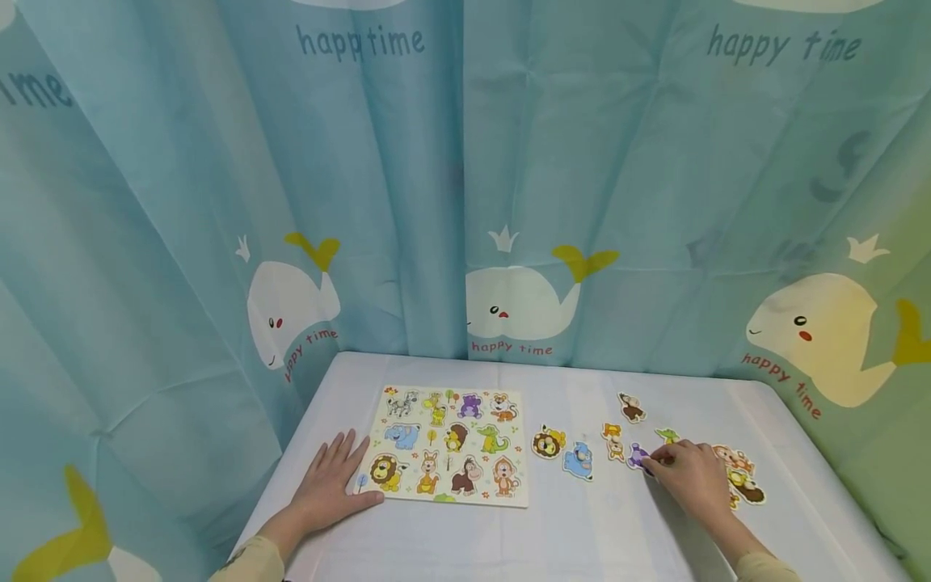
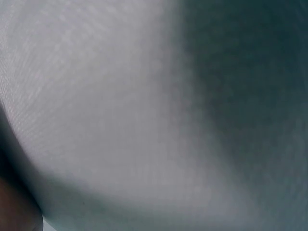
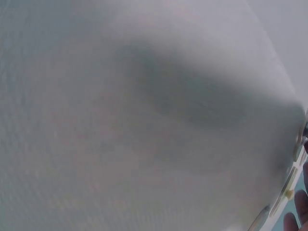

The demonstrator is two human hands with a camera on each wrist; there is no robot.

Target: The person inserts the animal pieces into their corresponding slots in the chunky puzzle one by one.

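Note:
A flat animal puzzle board (image 1: 451, 446) lies on the white table, with rows of colourful animal pictures. My left hand (image 1: 330, 477) rests with fingers spread beside its left edge, the thumb at the near left corner. To the right of the board, my right hand (image 1: 694, 477) pinches the edge of a purple hippo puzzle piece (image 1: 637, 455) at the table. Close around it are a green crocodile piece (image 1: 665, 435), partly behind the fingers, and a kangaroo piece (image 1: 614, 447). Fingertips (image 3: 301, 204) show at the right edge of the blurred right wrist view.
A lion piece (image 1: 547, 443) and a blue elephant piece (image 1: 579, 461) lie just right of the board. Farther back is a gorilla piece (image 1: 631, 407). A monkey piece (image 1: 733, 458) and a hedgehog piece (image 1: 749, 489) overlap in a pile beyond the right hand. A blue curtain (image 1: 407, 202) hangs behind the table.

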